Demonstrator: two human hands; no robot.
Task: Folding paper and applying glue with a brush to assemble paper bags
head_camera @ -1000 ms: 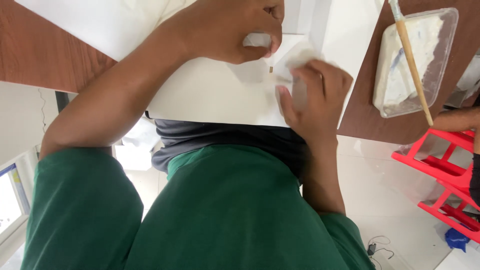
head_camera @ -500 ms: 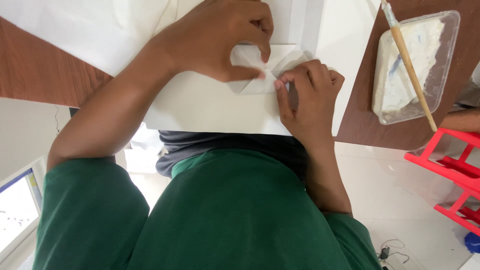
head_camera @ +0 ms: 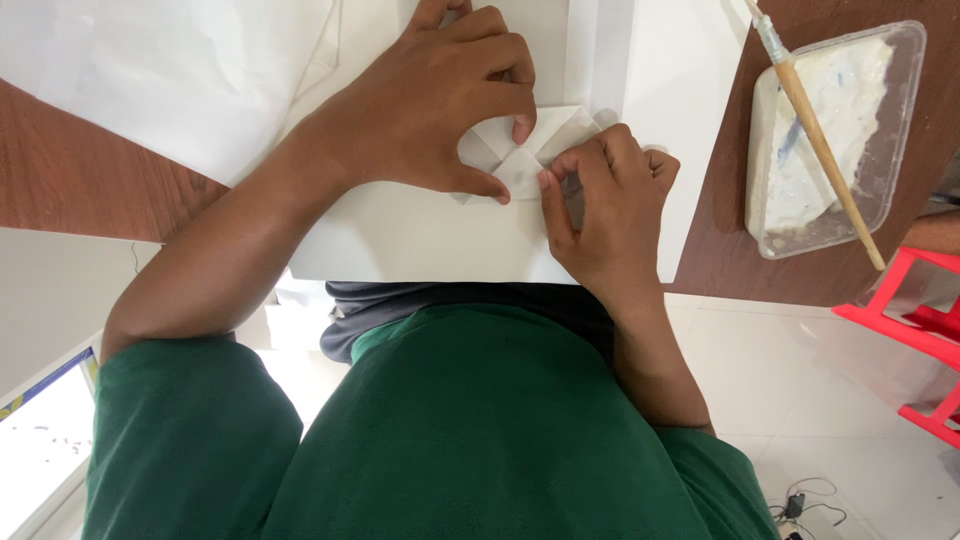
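Observation:
A small folded white paper [head_camera: 520, 165] with triangular flaps lies on a larger white sheet [head_camera: 420, 235] on the brown table [head_camera: 90, 160]. My left hand [head_camera: 430, 110] reaches in from the left, its thumb and forefinger pinching the paper's left flap. From below right, my right hand [head_camera: 605, 205] presses its thumb and fingertips on the right flap. The two thumbs nearly meet at the paper's middle. Part of the fold is hidden under the fingers.
More loose white sheets [head_camera: 150, 70] cover the table's left. A clear plastic tub of white paste [head_camera: 830, 150] with a wooden-handled brush [head_camera: 815, 130] across it stands at the right. A red plastic stool [head_camera: 915, 310] is beyond the table edge. My green shirt fills the bottom.
One second ago my left hand held the paper bunched up, higher in the view. Both hands have since come together and flattened it on the sheet, thumbs meeting at the centre.

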